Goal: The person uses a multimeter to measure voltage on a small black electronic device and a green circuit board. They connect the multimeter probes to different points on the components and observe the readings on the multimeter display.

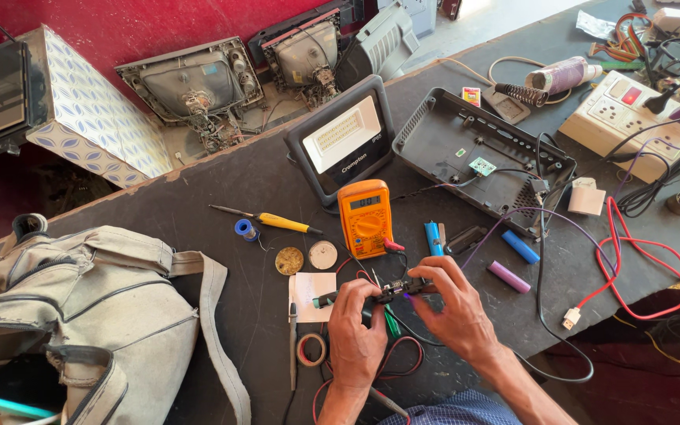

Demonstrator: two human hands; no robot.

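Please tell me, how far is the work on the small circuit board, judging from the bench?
Done: the black casing lies opened, and the orange meter shows a reading. In hand: the left hand and right hand pinch a small circuit board. Left: the casing is not yet closed, and two loose batteries lie beside it.

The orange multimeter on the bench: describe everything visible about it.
The orange multimeter lies flat, face up, on the dark workbench, just beyond both hands. Its plastic-looking case carries a small grey display near the top and a round dial below. Red and black leads run from its lower edge toward the hands. Neither hand touches it.
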